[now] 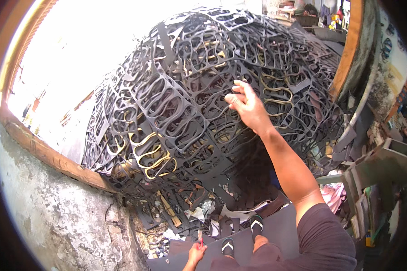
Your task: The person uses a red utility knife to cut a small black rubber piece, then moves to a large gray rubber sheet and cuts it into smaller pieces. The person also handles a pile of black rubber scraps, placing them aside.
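Note:
My right hand (pixel 246 106) is stretched out in front of a tall heap of dark foam scrap sheets (pixel 172 104) full of sole-shaped cut-outs. Its fingers are partly bent and apart, with nothing visible between them. Whether the fingertips touch the heap I cannot tell. Low in the view, my left hand (pixel 196 254) is closed around a slim red-handled tool (pixel 200 239) pointing away from me; its exact kind is too small to make out. Pale yellow edges show on one scrap sheet (pixel 156 156) at the heap's front left.
My sandalled feet (pixel 256 224) stand by a dark grey sheet (pixel 280 230). Loose scraps, a wooden-looking piece (pixel 169 210) and crumpled plastic (pixel 205 207) litter the ground before the heap. A stained concrete wall (pixel 68 207) with a wooden frame (pixel 59 158) bounds the left; stacked boards (pixel 359 198) stand right.

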`<action>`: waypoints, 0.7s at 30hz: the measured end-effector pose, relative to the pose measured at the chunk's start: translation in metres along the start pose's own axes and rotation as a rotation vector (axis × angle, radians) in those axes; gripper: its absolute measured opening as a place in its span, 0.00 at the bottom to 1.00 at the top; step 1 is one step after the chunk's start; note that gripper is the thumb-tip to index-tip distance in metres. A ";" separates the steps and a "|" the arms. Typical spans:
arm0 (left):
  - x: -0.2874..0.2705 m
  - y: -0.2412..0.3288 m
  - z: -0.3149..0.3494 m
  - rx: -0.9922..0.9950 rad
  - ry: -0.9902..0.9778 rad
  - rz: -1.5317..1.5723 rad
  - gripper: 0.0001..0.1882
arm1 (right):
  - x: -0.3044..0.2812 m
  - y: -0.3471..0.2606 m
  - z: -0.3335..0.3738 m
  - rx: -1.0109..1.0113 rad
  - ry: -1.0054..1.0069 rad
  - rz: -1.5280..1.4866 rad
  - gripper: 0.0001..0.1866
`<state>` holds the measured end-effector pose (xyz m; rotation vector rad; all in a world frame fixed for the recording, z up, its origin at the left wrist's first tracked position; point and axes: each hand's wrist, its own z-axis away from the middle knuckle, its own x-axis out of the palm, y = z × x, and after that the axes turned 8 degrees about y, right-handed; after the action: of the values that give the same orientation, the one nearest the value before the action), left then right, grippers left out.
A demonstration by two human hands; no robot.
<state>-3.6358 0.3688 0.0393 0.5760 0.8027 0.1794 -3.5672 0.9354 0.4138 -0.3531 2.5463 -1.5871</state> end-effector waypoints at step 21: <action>0.145 0.152 0.425 0.704 -1.701 -0.342 0.20 | -0.280 -0.215 0.774 0.958 0.783 0.127 0.21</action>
<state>-3.2197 0.3710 0.2664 0.9591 -0.7634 -0.8727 -3.0953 0.2446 0.2580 0.6200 1.6953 -2.9933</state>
